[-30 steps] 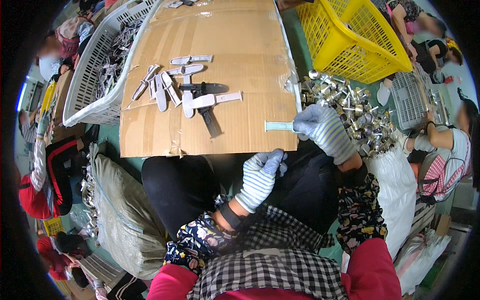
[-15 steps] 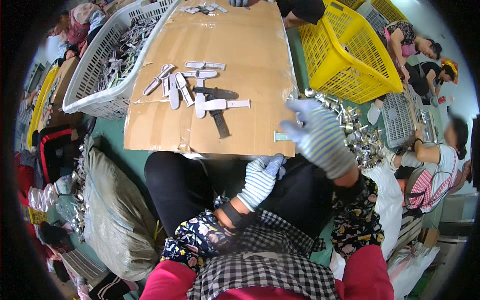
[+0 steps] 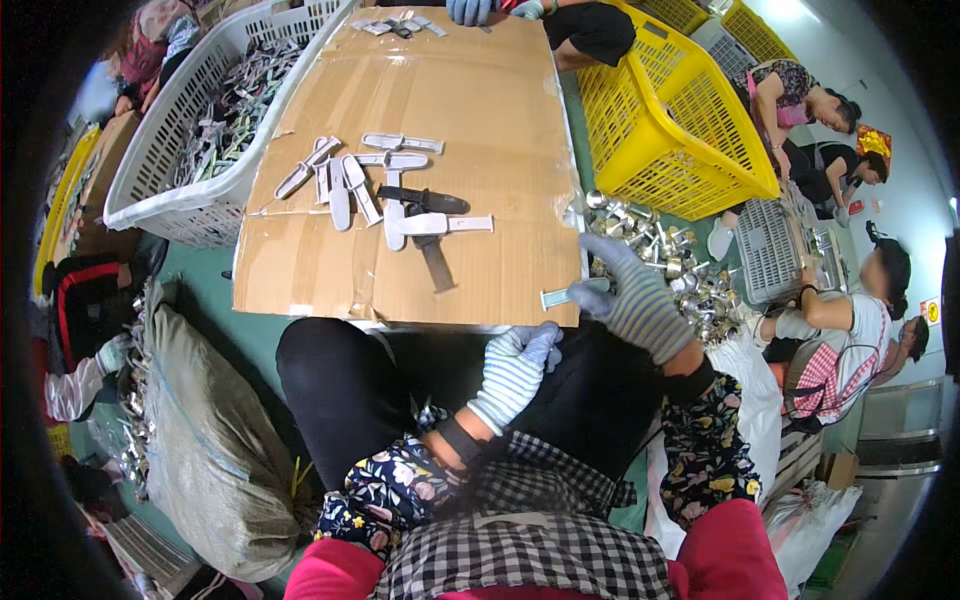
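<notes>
My left hand (image 3: 513, 378), in a striped white-and-blue glove, is held closed just below the front edge of the cardboard sheet (image 3: 470, 285); what its fingers hold, if anything, is hidden. At the sheet's right front corner is my right hand (image 3: 640, 305), gloved alike, its thumb and index finger spread apart. The thumb lies over one end of a pale green plastic strap-shaped piece (image 3: 556, 298) on the cardboard. Left of centre, several similar pieces lie in a loose, overlapping group, mostly pale, such as a pale one (image 3: 445, 224) beside a black one (image 3: 425, 199).
A white basket (image 3: 125, 205) full of such pieces stands left; a yellow crate (image 3: 690, 185) stands right. Round-headed metal parts (image 3: 690, 270) are heaped beside the sheet. A co-worker's gloved hand (image 3: 470, 10) rests at the far edge near small pieces. A sack (image 3: 215, 430) lies left.
My right hand has come down and slowed, its thumb now over the pale green piece. My left hand stays closed near the edge. A co-worker's hands show more at the far edge.
</notes>
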Available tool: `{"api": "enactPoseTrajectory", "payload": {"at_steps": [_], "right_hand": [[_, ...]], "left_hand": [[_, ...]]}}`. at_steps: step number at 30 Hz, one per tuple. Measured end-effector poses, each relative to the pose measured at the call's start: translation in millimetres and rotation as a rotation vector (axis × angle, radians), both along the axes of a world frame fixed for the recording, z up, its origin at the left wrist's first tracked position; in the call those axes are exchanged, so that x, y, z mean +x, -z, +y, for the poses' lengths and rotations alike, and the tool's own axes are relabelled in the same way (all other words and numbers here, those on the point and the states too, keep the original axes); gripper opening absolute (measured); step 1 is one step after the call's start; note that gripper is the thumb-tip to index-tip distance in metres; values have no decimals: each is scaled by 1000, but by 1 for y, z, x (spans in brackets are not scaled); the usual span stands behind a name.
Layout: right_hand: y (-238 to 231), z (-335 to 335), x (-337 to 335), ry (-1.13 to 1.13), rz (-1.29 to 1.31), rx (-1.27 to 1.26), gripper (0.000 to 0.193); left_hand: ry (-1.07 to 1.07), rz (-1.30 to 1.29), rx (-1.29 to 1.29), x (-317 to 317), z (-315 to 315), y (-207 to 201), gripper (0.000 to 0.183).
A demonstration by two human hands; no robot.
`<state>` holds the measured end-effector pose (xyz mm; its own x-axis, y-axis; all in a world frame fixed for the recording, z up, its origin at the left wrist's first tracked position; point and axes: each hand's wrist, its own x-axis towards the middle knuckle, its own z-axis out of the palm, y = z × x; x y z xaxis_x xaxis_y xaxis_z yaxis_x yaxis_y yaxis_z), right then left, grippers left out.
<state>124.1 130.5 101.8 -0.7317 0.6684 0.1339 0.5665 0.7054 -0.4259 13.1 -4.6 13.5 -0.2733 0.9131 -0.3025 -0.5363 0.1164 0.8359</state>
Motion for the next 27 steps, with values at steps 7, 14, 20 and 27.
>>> {"api": "enactPoseTrajectory", "payload": {"at_steps": [7, 14, 20, 27], "right_hand": [[25, -6, 3, 114, 79, -211, 58], [15, -2, 12, 260, 454, -637, 20], [27, 3, 8, 220, 534, -788, 12], [37, 10, 6, 231, 383, -751, 14]], "left_hand": [[18, 30, -30, 0, -1, 0, 23], [-3, 20, -34, 4, 0, -3, 20], [-9, 13, -55, 3, 0, -3, 21], [6, 48, -68, 2, 0, -5, 21]]}}
